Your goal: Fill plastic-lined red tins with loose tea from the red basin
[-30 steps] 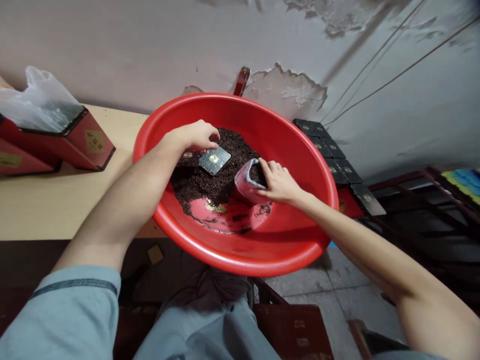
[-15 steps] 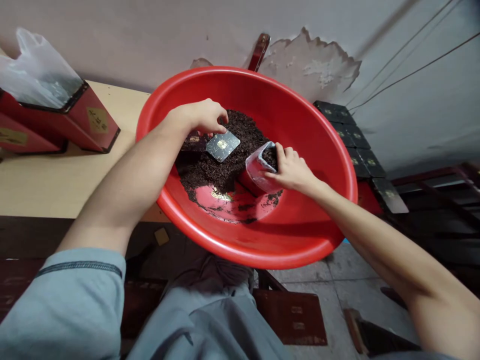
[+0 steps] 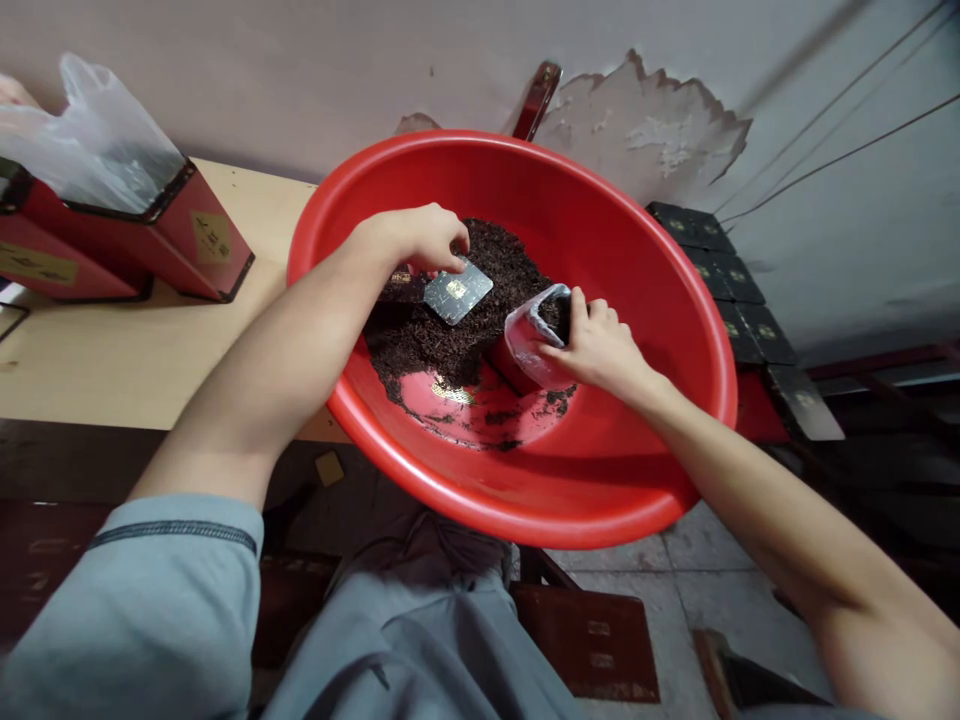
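In the head view, a big red plastic basin point(image 3: 645, 250) holds a heap of dark loose tea leaves point(image 3: 450, 345). My left hand point(image 3: 435, 240) curls over the far edge of a tin point(image 3: 459, 290) with a dark, gold-labelled square face; its fingertips are partly hidden. A second, red tin point(image 3: 529, 345) leans in the basin, its mouth lined with whitish plastic and filled with dark leaves. My right hand point(image 3: 600, 345) grips this tin by the rim, fingers over the mouth and thumb on the near side.
On the wooden table point(image 3: 285, 370) at left stand red canisters point(image 3: 214, 235), one with a clear plastic bag point(image 3: 112, 140) rising from it. Another person's hand point(image 3: 13, 92) is at the bag. Several dark-lidded tins point(image 3: 735, 275) are lined up at right. Stools point(image 3: 585, 640) stand below.
The whole view has shifted slightly, so everything sits a little further right. Another person's hand has appeared at the plastic bag. Both my hands keep nearly the same places on the tins.
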The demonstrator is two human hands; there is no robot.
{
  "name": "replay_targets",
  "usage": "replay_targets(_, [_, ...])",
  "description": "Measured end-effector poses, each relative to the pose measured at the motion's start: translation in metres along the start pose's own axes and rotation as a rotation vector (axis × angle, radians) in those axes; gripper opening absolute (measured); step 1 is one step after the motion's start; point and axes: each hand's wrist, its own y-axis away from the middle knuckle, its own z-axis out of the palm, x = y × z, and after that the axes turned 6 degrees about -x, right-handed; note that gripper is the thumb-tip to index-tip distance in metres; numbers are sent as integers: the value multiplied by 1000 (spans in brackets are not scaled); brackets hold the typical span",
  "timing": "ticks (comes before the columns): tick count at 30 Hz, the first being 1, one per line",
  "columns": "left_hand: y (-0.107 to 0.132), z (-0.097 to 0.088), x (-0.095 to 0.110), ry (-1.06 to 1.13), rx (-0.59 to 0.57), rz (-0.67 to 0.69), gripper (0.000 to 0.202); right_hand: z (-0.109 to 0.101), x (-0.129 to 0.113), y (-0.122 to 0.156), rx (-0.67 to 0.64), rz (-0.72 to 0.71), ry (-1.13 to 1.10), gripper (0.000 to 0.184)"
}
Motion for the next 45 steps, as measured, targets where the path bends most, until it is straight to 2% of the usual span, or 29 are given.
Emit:
replay_targets(2, [1,0,4,-25,-19,-1,62,-7,-10,8,85,-37,33,106])
replay_targets(4, [2,-1,7,-25,-28,-9,60,-14,-22,14,182,-206,61,93])
replay_targets(5, [3,-2,8,-16,-29,-17,60,-15,-29,16,195,-362,68,83])
replay_targets(7, [6,-4,9,10,-24,-36,61,-7,-42,15,115,-762,73,63])
replay_targets(9, [8,-5,8,31,-11,-44,62,14,-55,10,-24,-1094,70,53])
replay_targets(10, [9,-6,8,34,-6,-40,63,28,-63,7,-71,-1175,62,52])
replay_targets(11, [10,-6,8,32,-5,-30,63,44,-72,4,-85,-1179,39,53])
replay_targets(14, [11,-7,8,21,-21,-9,64,89,-110,-4,-72,-1083,-100,82])
replay_targets(15, [11,-7,8,22,-27,-13,64,101,-125,-7,-61,-1067,-146,87])
replay_targets(19, [8,-7,5,37,-31,-39,64,129,-186,-30,4,-965,-289,77])
replay_targets(22, [4,-5,2,44,-26,-21,62,135,-210,-50,30,-845,-359,71])
replay_targets(25, [2,-3,3,40,-22,-9,61,139,-209,-53,9,-883,-377,64])
replay_targets(29, [2,-3,6,23,-25,-1,59,140,-197,-42,7,-970,-413,61])
replay_targets(33, [4,-3,7,24,-18,-3,57,140,-199,-39,62,-944,-388,64])
replay_targets(37, [0,1,1,55,-42,-5,61,143,-197,-32,20,-952,-408,57])
replay_targets(41, [-12,5,-10,72,-68,-4,65,143,-193,-23,16,-927,-401,58])
replay_targets(45, [-21,8,-14,63,-91,-19,66,132,-206,-37,-14,-886,-293,53])
